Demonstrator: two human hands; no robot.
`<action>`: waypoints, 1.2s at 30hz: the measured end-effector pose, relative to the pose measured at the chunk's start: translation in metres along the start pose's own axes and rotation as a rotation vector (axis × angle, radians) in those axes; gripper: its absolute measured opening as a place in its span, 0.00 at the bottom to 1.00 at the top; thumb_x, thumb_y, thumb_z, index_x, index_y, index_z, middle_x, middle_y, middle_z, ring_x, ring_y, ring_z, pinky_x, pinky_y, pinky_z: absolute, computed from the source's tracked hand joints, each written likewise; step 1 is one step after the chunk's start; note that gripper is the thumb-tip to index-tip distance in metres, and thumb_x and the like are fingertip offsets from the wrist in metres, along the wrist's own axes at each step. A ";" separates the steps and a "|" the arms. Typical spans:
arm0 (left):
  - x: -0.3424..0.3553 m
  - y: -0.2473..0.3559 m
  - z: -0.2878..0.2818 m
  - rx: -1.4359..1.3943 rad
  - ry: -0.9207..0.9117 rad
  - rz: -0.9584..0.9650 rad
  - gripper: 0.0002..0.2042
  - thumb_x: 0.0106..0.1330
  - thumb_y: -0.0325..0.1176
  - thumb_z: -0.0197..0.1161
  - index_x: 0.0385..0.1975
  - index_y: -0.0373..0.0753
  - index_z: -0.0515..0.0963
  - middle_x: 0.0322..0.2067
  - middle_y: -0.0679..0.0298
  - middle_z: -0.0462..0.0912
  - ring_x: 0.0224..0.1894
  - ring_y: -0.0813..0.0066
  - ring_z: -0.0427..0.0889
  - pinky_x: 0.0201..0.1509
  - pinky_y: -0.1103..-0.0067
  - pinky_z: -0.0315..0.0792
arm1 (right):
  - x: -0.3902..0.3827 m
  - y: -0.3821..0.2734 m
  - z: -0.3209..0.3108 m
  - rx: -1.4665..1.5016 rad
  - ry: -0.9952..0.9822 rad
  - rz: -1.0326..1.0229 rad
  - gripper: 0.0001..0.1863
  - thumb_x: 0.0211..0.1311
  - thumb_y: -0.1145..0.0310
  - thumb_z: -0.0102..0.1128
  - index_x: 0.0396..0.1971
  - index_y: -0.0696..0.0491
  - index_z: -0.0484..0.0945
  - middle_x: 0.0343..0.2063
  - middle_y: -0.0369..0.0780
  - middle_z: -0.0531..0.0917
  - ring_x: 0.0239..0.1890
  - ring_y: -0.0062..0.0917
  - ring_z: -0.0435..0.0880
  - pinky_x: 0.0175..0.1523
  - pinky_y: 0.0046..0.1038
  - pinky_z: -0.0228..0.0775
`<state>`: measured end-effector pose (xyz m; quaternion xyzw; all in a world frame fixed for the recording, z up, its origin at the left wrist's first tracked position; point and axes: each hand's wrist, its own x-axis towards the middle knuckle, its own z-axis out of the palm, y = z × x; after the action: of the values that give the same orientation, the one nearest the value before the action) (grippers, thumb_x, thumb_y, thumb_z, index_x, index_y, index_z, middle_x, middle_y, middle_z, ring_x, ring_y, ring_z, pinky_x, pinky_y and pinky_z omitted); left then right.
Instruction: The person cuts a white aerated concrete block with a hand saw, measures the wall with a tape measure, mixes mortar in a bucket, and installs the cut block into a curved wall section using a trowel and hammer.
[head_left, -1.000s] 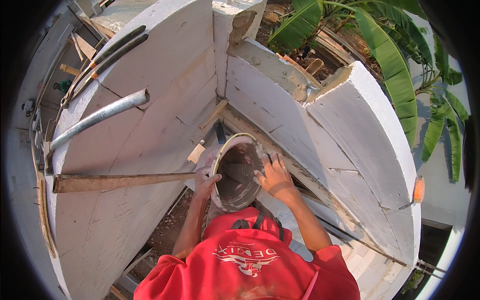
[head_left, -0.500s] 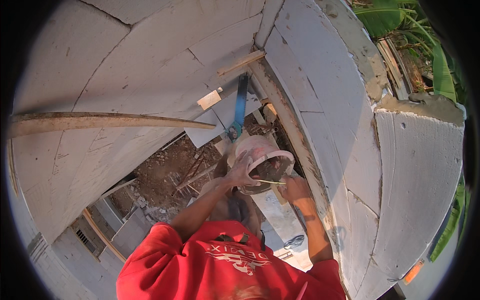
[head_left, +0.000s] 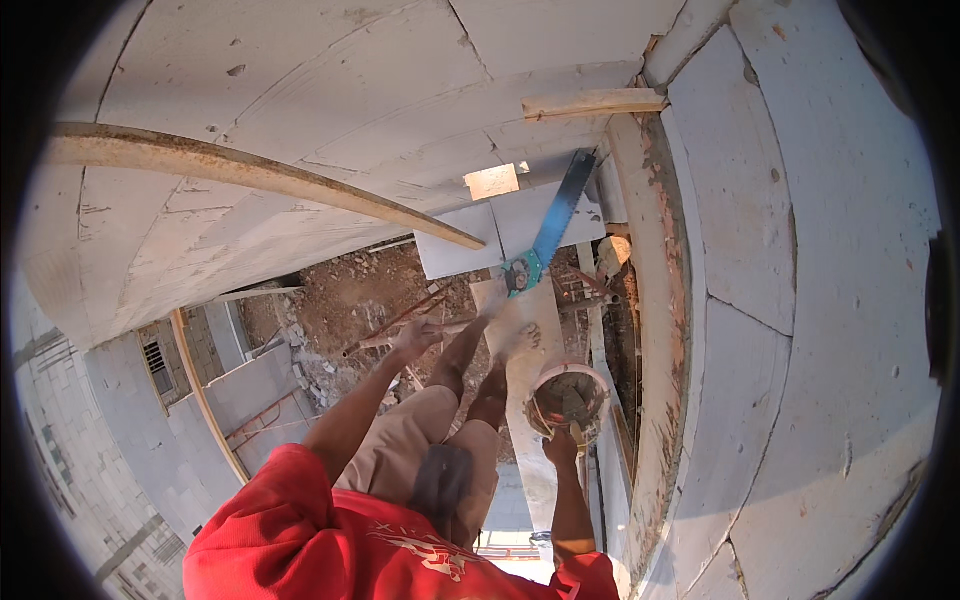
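Note:
My right hand (head_left: 562, 446) is closed at the near rim of a round, mortar-smeared bucket (head_left: 602, 400). It grips a trowel, whose grey blade (head_left: 574, 402) shows inside the bucket; the handle is mostly hidden by the fingers. The bucket stands upright on a long pale plank (head_left: 535, 480), with grey, wet-looking mortar inside. To the left, my left hand (head_left: 418, 340) hangs in the air over the rubble, away from the bucket. Its fingers look loosely stretched and hold nothing.
A handsaw (head_left: 562, 215) with a teal handle lies across white blocks (head_left: 455, 240) ahead. A long wooden batten (head_left: 270, 180) slants in from the left. Pale block walls rise ahead and at right (head_left: 840, 300). Rubble (head_left: 345, 275) and bars lie beside the plank; my feet are on it.
My left hand has let go of the bucket and moved left. The bucket, tilted before, now stands upright on the plank, lower right. My view has swung, showing my legs.

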<state>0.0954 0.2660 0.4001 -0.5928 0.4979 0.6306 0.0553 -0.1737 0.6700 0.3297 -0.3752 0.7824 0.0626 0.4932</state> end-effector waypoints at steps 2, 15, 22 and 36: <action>0.010 -0.005 -0.001 -0.010 0.020 -0.015 0.22 0.65 0.36 0.69 0.55 0.32 0.75 0.50 0.55 0.83 0.56 0.66 0.82 0.59 0.73 0.75 | 0.007 0.019 0.033 0.034 -0.094 -0.013 0.32 0.55 0.57 0.66 0.60 0.52 0.72 0.49 0.50 0.84 0.51 0.46 0.84 0.53 0.48 0.76; 0.078 0.014 0.006 -0.235 0.368 0.156 0.46 0.61 0.46 0.74 0.73 0.37 0.53 0.69 0.45 0.64 0.68 0.53 0.71 0.71 0.62 0.65 | 0.026 0.048 0.144 0.065 -0.311 -0.007 0.25 0.59 0.51 0.62 0.49 0.55 0.76 0.38 0.49 0.85 0.45 0.44 0.85 0.51 0.46 0.76; 0.044 0.179 -0.087 -0.254 0.707 0.927 0.54 0.59 0.64 0.68 0.76 0.42 0.45 0.67 0.46 0.65 0.71 0.48 0.63 0.78 0.55 0.55 | 0.038 0.061 0.125 -0.048 -0.265 -0.093 0.31 0.59 0.48 0.63 0.56 0.52 0.77 0.52 0.50 0.82 0.51 0.49 0.81 0.57 0.51 0.71; 0.068 0.284 -0.065 -0.622 0.547 1.154 0.31 0.58 0.67 0.63 0.41 0.41 0.74 0.32 0.66 0.72 0.36 0.71 0.70 0.46 0.70 0.68 | 0.044 0.016 0.052 0.168 0.131 -0.113 0.26 0.58 0.62 0.68 0.56 0.54 0.76 0.50 0.55 0.79 0.53 0.54 0.77 0.58 0.51 0.70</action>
<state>-0.0665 0.0439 0.5178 -0.3598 0.5254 0.5007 -0.5863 -0.1564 0.6830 0.2631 -0.3792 0.7930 -0.0558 0.4735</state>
